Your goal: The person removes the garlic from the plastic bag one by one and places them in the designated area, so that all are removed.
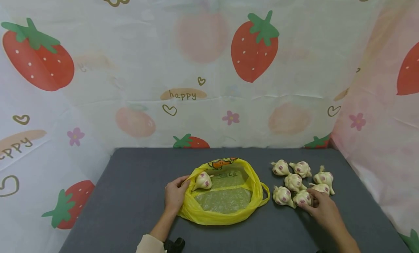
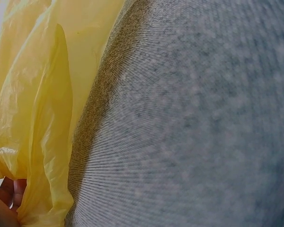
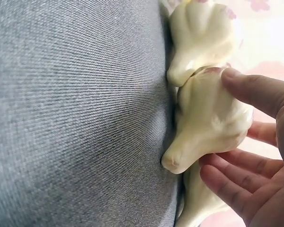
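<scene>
A yellow plastic bag [image 1: 216, 219] stands with its mouth spread wide on the dark table. One garlic bulb [image 1: 203, 180] lies inside it, against the left wall. My left hand [image 1: 175, 196] pinches the bag's left rim; in the left wrist view, yellow folds [image 2: 49, 127] cover much of that hand. To the right of the bag, my right hand [image 1: 324, 209] holds the nearest garlic bulb [image 1: 302, 197] of a cluster. The right wrist view has the thumb on top of this bulb [image 3: 210, 116] and the fingers along its underside, its stem toward the grey cloth.
Several more garlic bulbs [image 1: 293, 182] sit close together around the right hand, at the table's right side. A bag handle loop [image 1: 266, 194] sticks out toward them. Behind the dark table [image 1: 140, 173] hangs a strawberry-print curtain [image 1: 209, 114].
</scene>
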`<move>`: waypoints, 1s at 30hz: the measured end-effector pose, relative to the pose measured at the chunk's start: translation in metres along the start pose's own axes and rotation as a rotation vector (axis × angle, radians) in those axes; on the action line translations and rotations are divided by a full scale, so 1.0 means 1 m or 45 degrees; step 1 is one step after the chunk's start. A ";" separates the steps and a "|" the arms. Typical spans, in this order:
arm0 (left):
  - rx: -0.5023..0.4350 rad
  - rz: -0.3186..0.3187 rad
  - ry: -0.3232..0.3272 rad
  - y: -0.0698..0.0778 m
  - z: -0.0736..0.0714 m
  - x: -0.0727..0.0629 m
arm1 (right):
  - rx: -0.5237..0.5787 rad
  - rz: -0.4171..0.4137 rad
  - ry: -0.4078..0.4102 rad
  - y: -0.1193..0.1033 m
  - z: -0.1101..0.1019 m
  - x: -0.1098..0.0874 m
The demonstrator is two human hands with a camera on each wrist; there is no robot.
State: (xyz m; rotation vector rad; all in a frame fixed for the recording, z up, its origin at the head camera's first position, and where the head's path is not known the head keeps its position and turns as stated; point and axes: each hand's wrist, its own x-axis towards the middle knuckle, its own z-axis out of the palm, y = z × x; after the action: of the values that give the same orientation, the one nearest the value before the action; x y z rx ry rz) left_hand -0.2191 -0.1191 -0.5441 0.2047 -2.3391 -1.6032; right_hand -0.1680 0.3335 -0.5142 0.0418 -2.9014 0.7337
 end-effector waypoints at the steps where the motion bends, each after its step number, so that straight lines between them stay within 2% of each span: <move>1: 0.000 0.001 0.000 0.000 0.000 0.000 | -0.005 0.007 -0.006 0.000 0.000 0.000; 9: 0.017 -0.016 -0.003 0.000 0.000 0.001 | -0.020 0.069 -0.050 -0.002 -0.001 -0.001; 14: 0.022 -0.021 -0.004 0.000 0.000 0.002 | -0.005 0.071 -0.052 -0.001 -0.002 -0.001; 21: 0.043 -0.037 -0.007 0.000 0.000 0.003 | 0.028 0.141 -0.117 -0.008 -0.015 0.001; 30: 0.059 -0.034 0.003 0.000 0.001 0.002 | 0.099 0.133 0.008 -0.020 -0.024 -0.002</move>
State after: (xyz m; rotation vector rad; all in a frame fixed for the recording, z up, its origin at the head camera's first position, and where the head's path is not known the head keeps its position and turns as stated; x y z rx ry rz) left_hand -0.2216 -0.1193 -0.5440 0.2486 -2.3829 -1.5611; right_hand -0.1618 0.3272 -0.4842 -0.1038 -2.8865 0.8616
